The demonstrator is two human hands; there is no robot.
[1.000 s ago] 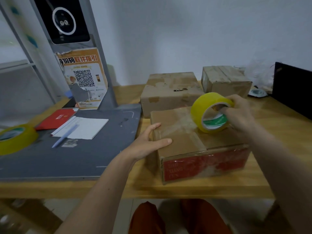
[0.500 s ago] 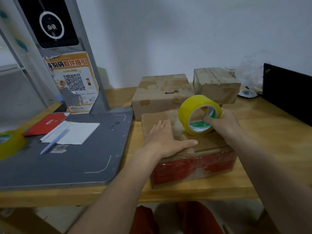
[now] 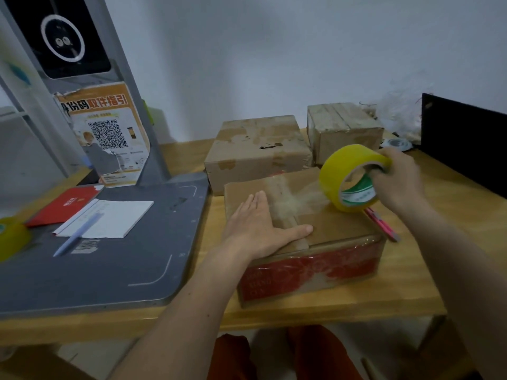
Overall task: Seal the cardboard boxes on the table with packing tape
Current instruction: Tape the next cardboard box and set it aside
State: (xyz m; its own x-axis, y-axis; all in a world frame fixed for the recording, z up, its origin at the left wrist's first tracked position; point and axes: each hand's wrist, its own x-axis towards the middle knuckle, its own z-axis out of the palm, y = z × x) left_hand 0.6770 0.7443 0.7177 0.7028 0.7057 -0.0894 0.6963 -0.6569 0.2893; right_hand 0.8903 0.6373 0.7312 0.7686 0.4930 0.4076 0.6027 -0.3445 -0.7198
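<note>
Centrally, the left hand (image 3: 256, 229) lies flat on the nearest box (image 3: 304, 237), fingers pressed together. Right hand (image 3: 395, 179) grips the light, stiff tape roll (image 3: 354, 178) through its core; film likely clings.

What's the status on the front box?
Left hand flat on box. Right hand grips tape roll over the top. Pink cutter alongside.

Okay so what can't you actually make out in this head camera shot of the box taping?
- Tape end under the left hand: the palm covers it on the front box.
- Fingers inside the yellow tape roll: the right hand is motion-blurred.
- Pink-handled tool beside the box: the roll and the box edge hide part of it.
- Second yellow roll: cut off by the left edge.
- Red print on the box front: too blurred to read.
</note>
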